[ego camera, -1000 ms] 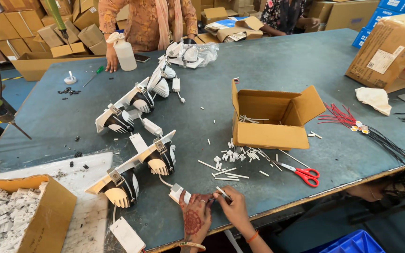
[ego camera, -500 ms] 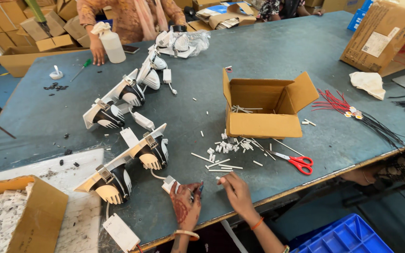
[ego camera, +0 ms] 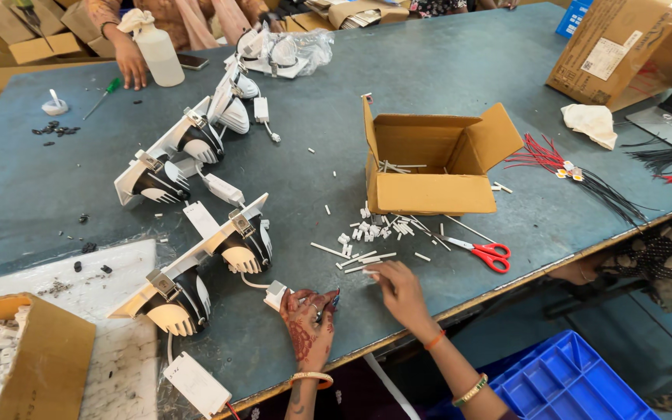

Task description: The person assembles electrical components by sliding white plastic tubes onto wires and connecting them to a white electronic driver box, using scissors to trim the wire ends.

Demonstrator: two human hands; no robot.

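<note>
Since the earlier frames the right hand (ego camera: 400, 294) has reached out from beside the left to the scattered white plastic tube pieces (ego camera: 367, 257) on the grey-blue table (ego camera: 460, 78); thumb and forefinger pinch narrowly at one piece at the pile's near edge. The left hand (ego camera: 309, 320), patterned with dark red dye, is curled around a small white connector block (ego camera: 276, 294) with red wire ends, wired to the nearest white-and-black twin spotlight fixture (ego camera: 204, 272). Red-handled scissors (ego camera: 485, 253) lie just right of the pile; an open brown cardboard box (ego camera: 433, 167) stands behind.
</note>
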